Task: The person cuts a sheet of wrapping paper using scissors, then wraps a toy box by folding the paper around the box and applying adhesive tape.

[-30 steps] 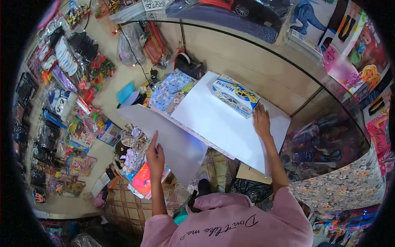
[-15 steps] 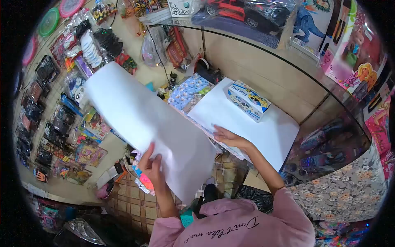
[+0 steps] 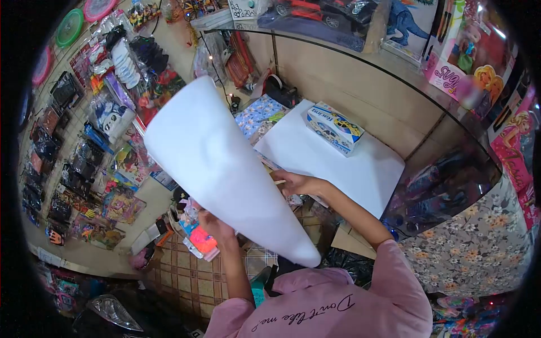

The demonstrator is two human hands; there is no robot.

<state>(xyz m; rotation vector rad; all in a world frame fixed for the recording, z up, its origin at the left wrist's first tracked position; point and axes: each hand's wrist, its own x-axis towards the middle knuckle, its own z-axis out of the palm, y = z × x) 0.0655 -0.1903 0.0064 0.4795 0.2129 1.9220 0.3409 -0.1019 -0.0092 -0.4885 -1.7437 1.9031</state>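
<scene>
A large white paper sheet [image 3: 214,152] is curved into a cone-like roll, wide at the upper left and narrow toward my body. My left hand [image 3: 218,228] is closed at its lower left edge; the fingertips are partly hidden by the paper. On the other side, my right hand [image 3: 297,185] is closed in a pinch beside the roll's right edge. A small pale sliver [image 3: 280,182] shows at those fingers, too little to name. Beyond the right hand, a boxed Racing toy [image 3: 335,128] rests on a flat white surface [image 3: 366,174].
A glass shelf edge [image 3: 394,76] curves above the white surface, with boxed toys on it. Packaged goods [image 3: 121,160] hang on the left wall. Flower-patterned blue fabric [image 3: 260,114] lies behind the roll. Below are a tiled floor [image 3: 186,276] and a black plastic bag [image 3: 352,267].
The sheet has gone from a loosely bent shape to a narrower cone, its lower end shifting right. My right hand has moved left to the paper, its spread fingers now closed.
</scene>
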